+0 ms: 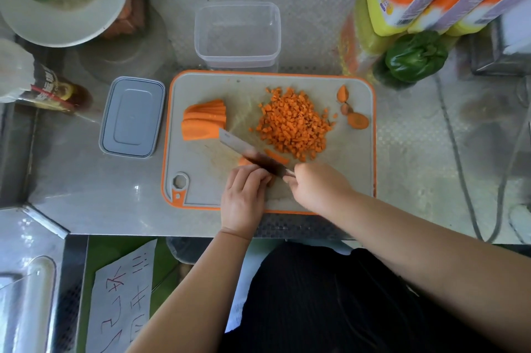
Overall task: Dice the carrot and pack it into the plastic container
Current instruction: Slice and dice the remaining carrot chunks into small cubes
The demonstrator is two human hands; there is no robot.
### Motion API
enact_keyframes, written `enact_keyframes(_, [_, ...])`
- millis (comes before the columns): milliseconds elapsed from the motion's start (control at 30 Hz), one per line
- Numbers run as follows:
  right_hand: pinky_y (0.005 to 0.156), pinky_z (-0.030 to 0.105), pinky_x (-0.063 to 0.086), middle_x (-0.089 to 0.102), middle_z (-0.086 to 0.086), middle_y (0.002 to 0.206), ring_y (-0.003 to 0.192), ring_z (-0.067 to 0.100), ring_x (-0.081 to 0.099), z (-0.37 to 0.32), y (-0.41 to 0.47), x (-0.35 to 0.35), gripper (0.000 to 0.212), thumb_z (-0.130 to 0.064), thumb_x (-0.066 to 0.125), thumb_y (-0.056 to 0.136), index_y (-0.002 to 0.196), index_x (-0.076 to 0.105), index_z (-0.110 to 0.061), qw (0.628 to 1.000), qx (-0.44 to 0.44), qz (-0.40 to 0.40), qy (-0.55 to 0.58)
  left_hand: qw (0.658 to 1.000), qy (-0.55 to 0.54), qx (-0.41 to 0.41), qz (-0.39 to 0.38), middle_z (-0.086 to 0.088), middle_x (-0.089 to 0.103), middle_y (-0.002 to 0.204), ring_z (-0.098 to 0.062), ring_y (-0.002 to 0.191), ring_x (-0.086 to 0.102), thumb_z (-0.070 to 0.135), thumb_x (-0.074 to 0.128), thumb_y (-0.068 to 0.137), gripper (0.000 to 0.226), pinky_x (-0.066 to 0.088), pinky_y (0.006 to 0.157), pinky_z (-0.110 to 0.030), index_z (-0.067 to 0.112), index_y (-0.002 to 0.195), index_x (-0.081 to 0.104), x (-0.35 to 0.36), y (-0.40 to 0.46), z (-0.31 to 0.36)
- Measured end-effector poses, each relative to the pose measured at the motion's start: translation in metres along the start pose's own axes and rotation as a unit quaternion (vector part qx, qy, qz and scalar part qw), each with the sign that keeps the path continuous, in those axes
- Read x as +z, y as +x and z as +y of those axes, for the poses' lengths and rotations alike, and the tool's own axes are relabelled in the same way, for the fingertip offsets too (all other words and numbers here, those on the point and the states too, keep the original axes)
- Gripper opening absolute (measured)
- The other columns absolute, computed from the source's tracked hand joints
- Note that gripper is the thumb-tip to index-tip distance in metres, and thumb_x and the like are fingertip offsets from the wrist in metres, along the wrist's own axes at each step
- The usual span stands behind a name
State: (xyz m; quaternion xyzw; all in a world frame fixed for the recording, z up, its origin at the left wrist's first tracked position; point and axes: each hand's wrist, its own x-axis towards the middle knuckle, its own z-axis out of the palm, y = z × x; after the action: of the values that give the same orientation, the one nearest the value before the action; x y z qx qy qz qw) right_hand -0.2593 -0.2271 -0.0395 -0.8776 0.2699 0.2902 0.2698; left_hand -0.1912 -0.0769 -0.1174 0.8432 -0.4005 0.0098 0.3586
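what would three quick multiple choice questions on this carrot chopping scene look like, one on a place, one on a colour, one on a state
1. Where does the grey lid lie?
A. left of the cutting board
B. on the container
C. on the cutting board

2. What colour is the rim of the cutting board?
A. blue
B. orange
C. black

3. What is in the clear plastic container?
A. diced carrot
B. carrot slices
C. nothing

Answers:
1. A, the lid rests on the steel counter beside the board's left edge.
2. B, an orange band runs round the grey board.
3. C, the container behind the board shows only its bare bottom; the diced carrot is heaped on the board, the carrot slices lie at its left, and the right hand grips the knife beside the left hand.
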Motion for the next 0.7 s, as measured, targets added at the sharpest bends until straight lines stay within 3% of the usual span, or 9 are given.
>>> enact_keyframes(100, [0.056, 0.03, 0.035, 0.041, -0.001, 0.064, 0.065, 0.023, 0.048, 0.007, 0.003, -0.005, 0.033, -0.04, 0.044, 0.099, 0.079, 0.044, -0.014, 1.0, -0.007, 0.002, 0.03, 1.0, 0.004, 0.001, -0.01, -0.01, 0.066, 0.093, -0.025, 0.091, 0.055, -0.009, 0.061, 0.084, 0.015, 0.046, 0.083, -0.029, 0.003, 0.086, 0.069, -0.001, -0.001, -0.002])
enact_keyframes(233, [0.046, 0.029, 0.028, 0.042, -0.002, 0.062, 0.052, 0.016, 0.04, 0.006, -0.011, -0.002, 0.037, -0.041, 0.04, 0.099, 0.07, 0.037, -0.02, 0.999, -0.021, 0.023, -0.013, 1.0, 0.005, 0.008, -0.023, -0.01, 0.064, 0.098, -0.027, 0.092, 0.054, -0.005, 0.063, 0.086, 0.011, 0.047, 0.082, -0.032, 0.003, 0.091, 0.069, -0.004, -0.005, -0.003])
enact_keyframes(367, [0.046, 0.03, 0.029, 0.036, -0.003, 0.058, 0.049, 0.017, 0.036, 0.002, -0.028, 0.0, 0.031, -0.039, 0.035, 0.101, 0.08, 0.038, -0.017, 0.995, -0.043, 0.06, -0.069, 0.999, 0.01, 0.037, -0.029, -0.011, 0.062, 0.098, -0.029, 0.095, 0.054, 0.007, 0.061, 0.091, 0.007, 0.048, 0.082, -0.034, 0.005, 0.094, 0.067, -0.007, -0.009, -0.006])
enact_keyframes(533, [0.043, 0.029, 0.018, 0.033, -0.002, 0.059, 0.047, 0.014, 0.028, -0.003, -0.038, 0.0, 0.026, -0.034, 0.03, 0.103, 0.085, 0.036, -0.017, 0.991, -0.04, 0.056, -0.116, 0.999, 0.013, 0.025, -0.041, -0.011, 0.065, 0.094, -0.028, 0.093, 0.056, 0.012, 0.057, 0.094, 0.017, 0.049, 0.079, -0.034, 0.003, 0.091, 0.071, -0.008, -0.008, -0.006])
enact_keyframes(700, [0.044, 0.028, 0.015, 0.03, -0.002, 0.061, 0.057, 0.022, 0.039, -0.011, -0.034, 0.003, 0.009, -0.016, 0.044, 0.098, 0.09, 0.042, -0.018, 0.993, -0.004, 0.04, -0.11, 0.999, 0.002, 0.016, -0.043, -0.007, 0.064, 0.097, -0.027, 0.091, 0.057, 0.007, 0.059, 0.09, 0.012, 0.047, 0.081, -0.03, 0.003, 0.091, 0.071, -0.008, -0.005, -0.006])
